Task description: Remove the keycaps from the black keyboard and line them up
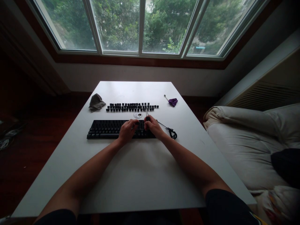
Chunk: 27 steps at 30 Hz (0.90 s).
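Note:
A black keyboard (105,128) lies across the white table in front of me. My left hand (127,129) rests over its right half, fingers curled together near the keys; whatever they may hold is too small to make out. Just right of it, my right hand (153,126) grips a keycap puller (147,114), its two thin metal prongs pointing away from me above a dark part. Beyond the keyboard, loose black keycaps (131,108) stand in rows. A small round transparent dish (137,115) with something dark in it sits between the rows and my hands.
A grey cloth (96,102) lies at the table's left edge. Toward the right edge are a purple cloth (173,102) and a thin brush-like stick (166,97). The keyboard's bundled cable (172,133) lies right of it. A pale sofa (241,137) stands beyond the white table (140,175).

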{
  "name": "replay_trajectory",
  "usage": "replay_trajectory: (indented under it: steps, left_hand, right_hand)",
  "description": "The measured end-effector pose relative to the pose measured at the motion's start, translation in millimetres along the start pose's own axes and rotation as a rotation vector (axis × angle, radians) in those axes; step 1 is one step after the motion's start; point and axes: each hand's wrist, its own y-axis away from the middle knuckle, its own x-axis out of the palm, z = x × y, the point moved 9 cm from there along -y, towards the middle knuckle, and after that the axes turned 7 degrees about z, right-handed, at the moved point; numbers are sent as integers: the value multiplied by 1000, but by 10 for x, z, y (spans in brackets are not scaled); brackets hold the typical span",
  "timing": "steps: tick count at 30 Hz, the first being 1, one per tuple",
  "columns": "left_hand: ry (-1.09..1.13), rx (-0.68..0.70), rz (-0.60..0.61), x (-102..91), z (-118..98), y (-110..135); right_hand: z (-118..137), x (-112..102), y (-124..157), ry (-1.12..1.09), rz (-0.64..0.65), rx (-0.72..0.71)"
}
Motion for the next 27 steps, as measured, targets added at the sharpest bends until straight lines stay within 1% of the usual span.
replay_trajectory:
  steps: [2,6,8,10,13,16,17,19,21,24,25,27]
  left_hand:
    - [-21,6,-1,10,-1,-2]
    - [-52,36,-8,24,-21,5]
    - [-64,57,-13,27,-39,11]
    - [-73,74,-17,27,-57,16]
    - [-71,82,-17,23,-71,18]
    - [-60,68,-10,24,-66,21]
    - [-64,68,-2,31,-69,23]
    - [-88,81,24,58,-88,28]
    - [-122,104,55,94,-112,33]
    - [-178,135,96,144,-139,37]
    - [-195,147,107,157,-148,39]
    - [-219,175,129,184,-167,41]
  right_hand:
    - [33,-4,0,105,0,-20]
    - [164,18,11,320,16,-115]
    - [170,52,17,388,35,-115]
    - [144,81,23,429,44,-96]
    - [125,79,26,430,25,-94]
    - [128,-34,-19,395,-1,-101]
    - [122,-119,-52,389,-18,-94]
    - [83,-391,-143,405,-96,-58]
    - [19,-745,-252,412,-195,-27]
    - [-162,-1296,-415,501,-339,82]
    - [-236,-1438,-470,546,-356,130]
    - [-369,-1637,-576,630,-356,213]
